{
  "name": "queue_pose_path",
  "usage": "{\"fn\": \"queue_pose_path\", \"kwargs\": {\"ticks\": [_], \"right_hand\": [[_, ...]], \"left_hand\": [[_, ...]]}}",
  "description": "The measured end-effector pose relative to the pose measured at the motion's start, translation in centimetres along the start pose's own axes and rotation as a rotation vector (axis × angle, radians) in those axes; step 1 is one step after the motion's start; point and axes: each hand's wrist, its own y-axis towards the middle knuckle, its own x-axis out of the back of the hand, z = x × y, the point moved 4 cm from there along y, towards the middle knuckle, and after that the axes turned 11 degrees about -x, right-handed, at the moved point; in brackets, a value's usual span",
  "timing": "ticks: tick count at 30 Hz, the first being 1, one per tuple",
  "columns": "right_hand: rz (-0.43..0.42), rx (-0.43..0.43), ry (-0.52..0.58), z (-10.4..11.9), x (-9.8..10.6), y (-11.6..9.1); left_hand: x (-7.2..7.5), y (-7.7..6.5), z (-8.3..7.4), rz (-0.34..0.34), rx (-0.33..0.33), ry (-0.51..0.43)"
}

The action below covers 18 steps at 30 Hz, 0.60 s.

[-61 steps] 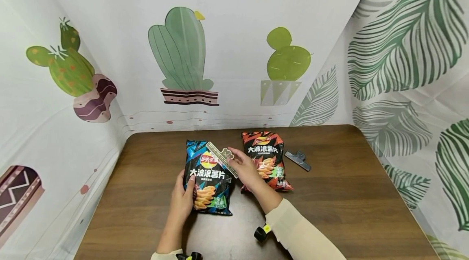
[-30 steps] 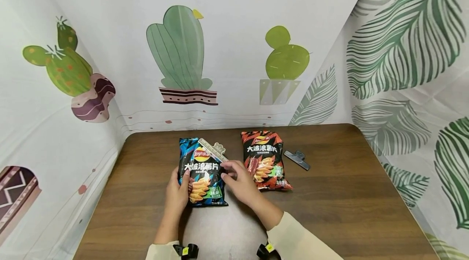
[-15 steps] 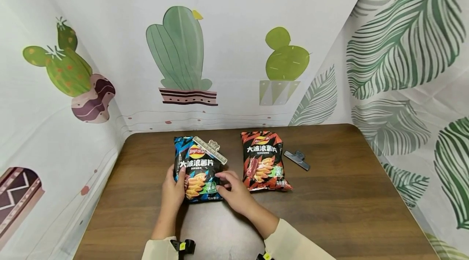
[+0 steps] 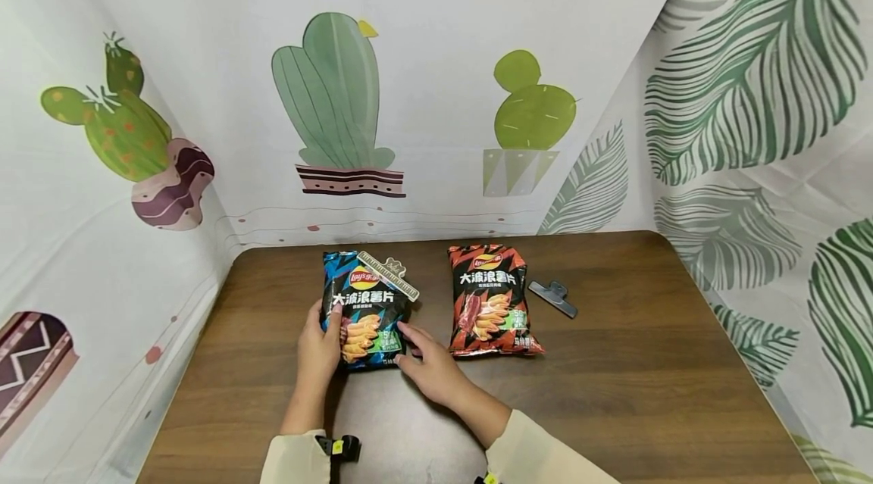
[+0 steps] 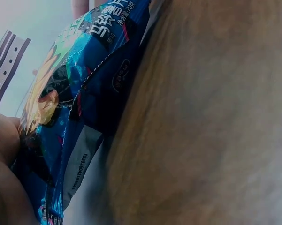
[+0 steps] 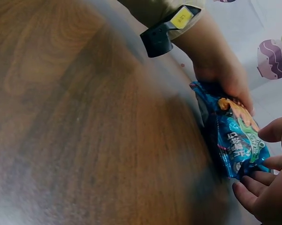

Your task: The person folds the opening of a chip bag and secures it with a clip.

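A blue and black bag of potato chips [image 4: 364, 317] is near the table's left middle. My left hand [image 4: 317, 351] grips its left side, thumb on the printed front. Across the bag's top right corner sits a pale gold bag clip [image 4: 387, 276], set slantwise with its handle outward. Relaxed fingers of my right hand [image 4: 436, 372] lie right at the bag's lower right edge. The right wrist view shows the thumb of that hand [image 6: 274, 164] at the front of the bag [image 6: 237, 131] and the other fingers low by its corner.
Right of the blue bag a red and black chip bag [image 4: 487, 302] lies on the brown wooden table [image 4: 648, 393]. Beside it is a dark grey bag clip [image 4: 554, 298]. A white cloth with cactus and leaf prints [image 4: 436, 90] hangs behind the table.
My right hand has left the gold clip and slid down to the bag's lower right edge. The blue bag, clip and left hand have shifted left and slightly away from me.
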Motion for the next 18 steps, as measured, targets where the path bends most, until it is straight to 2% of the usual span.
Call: {"fn": "queue_pose_path", "kwargs": {"ticks": [8,18], "right_hand": [[0.010,-0.003,-0.044,-0.40,-0.26,0.08],[0.060,0.009,-0.028,-0.88,-0.51,0.24]], "left_hand": [[0.10,0.49,0.37,0.031,0.030,0.007],[0.51,0.73,0.58,0.023,-0.002,0.056]]}}
